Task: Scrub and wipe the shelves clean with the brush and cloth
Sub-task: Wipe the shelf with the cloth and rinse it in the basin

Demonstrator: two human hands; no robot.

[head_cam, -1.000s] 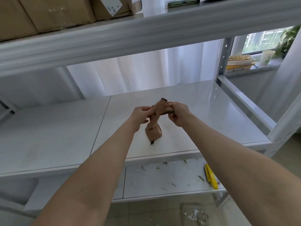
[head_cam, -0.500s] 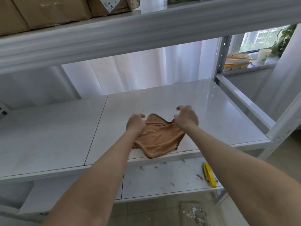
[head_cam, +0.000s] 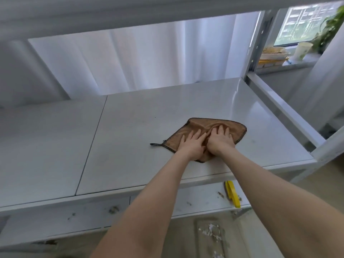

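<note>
Far left is the pale left panel of the white metal middle shelf (head_cam: 46, 146), just bare, slightly scuffed surface. A thin seam (head_cam: 91, 146) splits it from the right panel, and a white pleated curtain (head_cam: 149, 58) hangs behind the whole thing.

The task's brown microfibre cloth with the dark stitched edge (head_cam: 204, 124) is spread out on that right panel, a bit bunched up in the middle. Its little dark hanging loop (head_cam: 156, 144) sticks out flat to the left.

Both hands are on top of it, side by side and touching. The left hand (head_cam: 191, 144) lies palm down with its fingers (head_cam: 196, 135) straight and a little spread, pressing on the fabric rather than grabbing it. Same for the right hand (head_cam: 220, 140): flat, fingers fanned out toward the cloth's far edge, nothing curled round anything.

Down below, the lower white shelf (head_cam: 201, 202) has dark crumbs of dirt (head_cam: 113, 209) scattered on it. The yellow plastic brush (head_cam: 231, 195) lies near its right end, well apart from both hands.

Further right is the grey slotted upright post (head_cam: 256, 43). Past it, on the windowsill, are stacked pale food trays (head_cam: 273, 56), a white paper cup (head_cam: 302, 51) and a leafy green plant (head_cam: 329, 28).
</note>
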